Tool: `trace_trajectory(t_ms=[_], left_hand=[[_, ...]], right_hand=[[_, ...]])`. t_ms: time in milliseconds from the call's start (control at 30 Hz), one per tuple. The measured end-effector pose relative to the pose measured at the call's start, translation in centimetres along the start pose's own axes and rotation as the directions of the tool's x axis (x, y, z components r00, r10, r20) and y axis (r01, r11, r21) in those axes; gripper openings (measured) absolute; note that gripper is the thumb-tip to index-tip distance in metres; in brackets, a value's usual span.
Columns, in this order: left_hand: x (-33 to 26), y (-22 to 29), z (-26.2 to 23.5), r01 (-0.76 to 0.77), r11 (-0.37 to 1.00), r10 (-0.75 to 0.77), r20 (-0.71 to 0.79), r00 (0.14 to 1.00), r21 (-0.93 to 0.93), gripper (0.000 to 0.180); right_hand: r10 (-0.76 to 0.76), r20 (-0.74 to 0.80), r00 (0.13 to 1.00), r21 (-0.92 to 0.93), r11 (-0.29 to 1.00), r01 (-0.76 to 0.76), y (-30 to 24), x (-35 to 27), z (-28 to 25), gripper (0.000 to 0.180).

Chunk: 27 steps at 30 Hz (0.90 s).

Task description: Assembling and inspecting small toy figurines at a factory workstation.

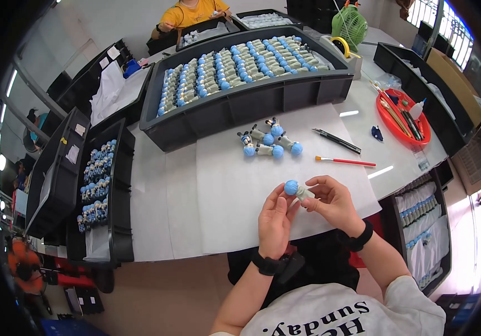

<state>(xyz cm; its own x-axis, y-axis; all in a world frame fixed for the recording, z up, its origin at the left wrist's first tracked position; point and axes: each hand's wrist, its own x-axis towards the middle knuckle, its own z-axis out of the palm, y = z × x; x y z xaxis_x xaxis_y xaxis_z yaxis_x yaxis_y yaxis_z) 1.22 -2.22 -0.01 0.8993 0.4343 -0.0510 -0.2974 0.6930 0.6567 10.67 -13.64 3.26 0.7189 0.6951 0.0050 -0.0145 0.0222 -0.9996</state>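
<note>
Between both hands, over the white paper sheet [229, 213], is a small figurine [302, 193] with a round blue head and a pale grey-green body. My left hand [277, 221] has its fingers closed around the blue head. My right hand [332, 201] pinches the grey body between thumb and fingers. Just beyond my hands lie several similar loose figurines [265, 149], some with dark parts at one end. To their right rest a black pen-like tool [338, 141] and a paintbrush [345, 162] with a red handle.
A large dark crate [240, 103] with rows of figurines stands at the back. Another crate [118, 196] of figurines is at left. At right sit a red oval tray [385, 115] with brushes and a bottle, and a green fan [349, 25]. A person [193, 15] works opposite.
</note>
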Motion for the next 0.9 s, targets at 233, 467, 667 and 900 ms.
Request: trace_trajectory(t_ms=[233,467,667,900], left_hand=[[-0.1,0.0,-0.1,0.021,1.000,-0.021,-0.044,0.999,0.016,0.037],[0.0,0.1,-0.4,0.035,0.999,-0.035,-0.022,0.999,-0.015,0.035],[0.0,0.3,0.0,0.009,1.000,-0.009,-0.025,1.000,-0.013,0.032],[0.2,0.0,-0.1,0.013,1.000,-0.013,-0.044,0.999,-0.005,0.032]], right_hand=[[-0.312,-0.052,0.949,-0.271,0.919,0.288,2.7,-0.8,1.3,0.046],[-0.326,0.014,0.945,-0.211,0.923,0.322,2.4,-0.6,0.9,0.053],[-0.282,0.065,0.957,-0.213,0.933,0.289,1.9,-0.6,0.8,0.053],[-0.280,0.034,0.959,-0.158,0.946,0.282,2.5,-0.7,0.7,0.049]])
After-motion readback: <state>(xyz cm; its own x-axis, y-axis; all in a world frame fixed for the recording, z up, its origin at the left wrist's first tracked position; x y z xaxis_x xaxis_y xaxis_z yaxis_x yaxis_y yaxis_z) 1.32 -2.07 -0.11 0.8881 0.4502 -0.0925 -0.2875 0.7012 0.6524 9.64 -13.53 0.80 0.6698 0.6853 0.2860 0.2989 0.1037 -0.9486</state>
